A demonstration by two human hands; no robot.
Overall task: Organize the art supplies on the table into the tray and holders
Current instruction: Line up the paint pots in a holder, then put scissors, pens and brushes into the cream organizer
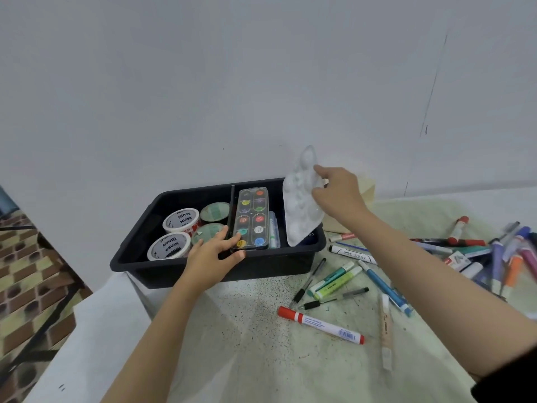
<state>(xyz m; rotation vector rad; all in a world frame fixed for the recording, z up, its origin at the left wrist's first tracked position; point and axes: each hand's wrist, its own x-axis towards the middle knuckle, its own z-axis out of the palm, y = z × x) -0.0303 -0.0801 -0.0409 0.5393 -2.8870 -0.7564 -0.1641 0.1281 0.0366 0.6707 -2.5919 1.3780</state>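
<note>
White plastic palette (302, 199) stands tilted at the tray's (151, 267) right end, pinched in the right hand (337, 193). Left hand (213, 251), fingers spread, steadies the paint set (252, 218); the palette probably needs laying flat next.

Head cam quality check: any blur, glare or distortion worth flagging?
Head view: wide-angle bending at the edges; markers at far right smear with blur; centre is sharper, the watercolour set and tape rolls readable; soft even light, faint shadows; the white palette in the right hand nearly blends into the wall.
</note>
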